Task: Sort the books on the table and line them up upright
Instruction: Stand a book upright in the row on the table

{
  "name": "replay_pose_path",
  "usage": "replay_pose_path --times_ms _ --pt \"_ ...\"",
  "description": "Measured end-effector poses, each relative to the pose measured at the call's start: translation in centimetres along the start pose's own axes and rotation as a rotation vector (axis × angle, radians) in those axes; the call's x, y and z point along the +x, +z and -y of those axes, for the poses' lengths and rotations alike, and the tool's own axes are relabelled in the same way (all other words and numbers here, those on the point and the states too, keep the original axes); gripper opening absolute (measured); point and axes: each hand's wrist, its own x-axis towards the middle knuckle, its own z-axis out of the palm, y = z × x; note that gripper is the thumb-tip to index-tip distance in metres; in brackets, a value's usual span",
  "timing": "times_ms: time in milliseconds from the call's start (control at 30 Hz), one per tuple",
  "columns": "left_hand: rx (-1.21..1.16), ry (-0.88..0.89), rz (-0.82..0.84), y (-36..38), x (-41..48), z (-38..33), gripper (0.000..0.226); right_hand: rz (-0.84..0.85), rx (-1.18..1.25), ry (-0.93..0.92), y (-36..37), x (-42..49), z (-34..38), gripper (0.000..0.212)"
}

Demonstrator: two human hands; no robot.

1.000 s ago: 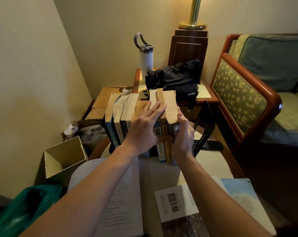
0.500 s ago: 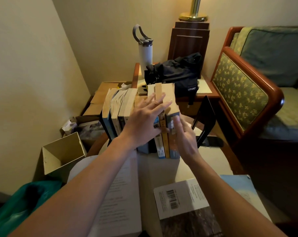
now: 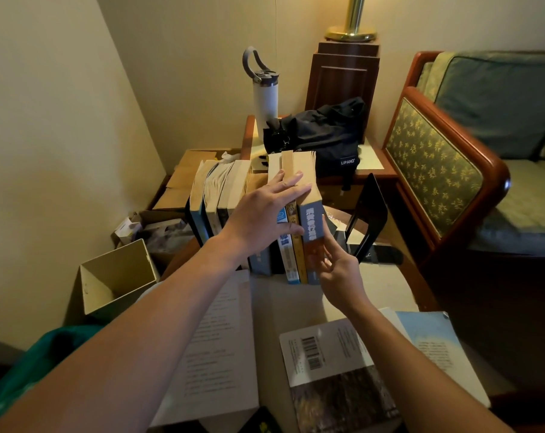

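Observation:
A row of upright books (image 3: pixel 221 195) stands on the table, spines toward me. My left hand (image 3: pixel 265 214) lies flat with spread fingers over the tops and spines of the middle books. The rightmost book, grey-blue with an orange band (image 3: pixel 311 226), stands at the end of the row. My right hand (image 3: pixel 336 267) hovers at its lower right with fingers loosely apart, touching or just off the spine. A black bookend (image 3: pixel 366 217) stands to the right, apart from the row. Three books lie flat near me: a white one (image 3: pixel 215 348), a barcode-backed one (image 3: pixel 330 364), a pale blue one (image 3: pixel 433 342).
Behind the row, a side table holds a white bottle (image 3: pixel 265 98), a black bag (image 3: pixel 321 132) and a lamp base (image 3: pixel 350 34). An armchair (image 3: pixel 446 164) stands right. An open box (image 3: pixel 115 276) and cardboard clutter sit at the left, below the table's edge.
My right hand has let go of the rightmost books and drawn back down to the lower spine. My left hand has stayed pressed on the row.

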Motion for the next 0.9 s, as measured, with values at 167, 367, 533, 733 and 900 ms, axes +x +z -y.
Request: replay_pose_path --times_ms 167,367,533,733,900 --pt "0.035 0.007 0.027 -0.6 -0.1 0.1 0.096 -0.006 0.017 0.004 0.3 -0.2 0.0 0.101" --pt "0.021 -0.028 0.054 -0.4 -0.6 -0.1 0.099 0.024 -0.079 -0.019 -0.5 -0.7 1.3 0.094" --pt "0.024 -0.070 -0.050 0.5 -3.0 -1.1 0.098 -0.034 -0.119 -0.063 -0.8 -2.4 2.5 0.086" --pt "-0.034 -0.121 -0.095 0.8 -7.7 -2.7 0.097 -0.059 -0.223 -0.111 -0.4 -5.5 4.2 0.088" --pt "-0.119 -0.201 -0.066 0.1 -11.9 -4.4 0.095 -0.065 -0.212 -0.126 0.6 -8.6 6.3 0.089"
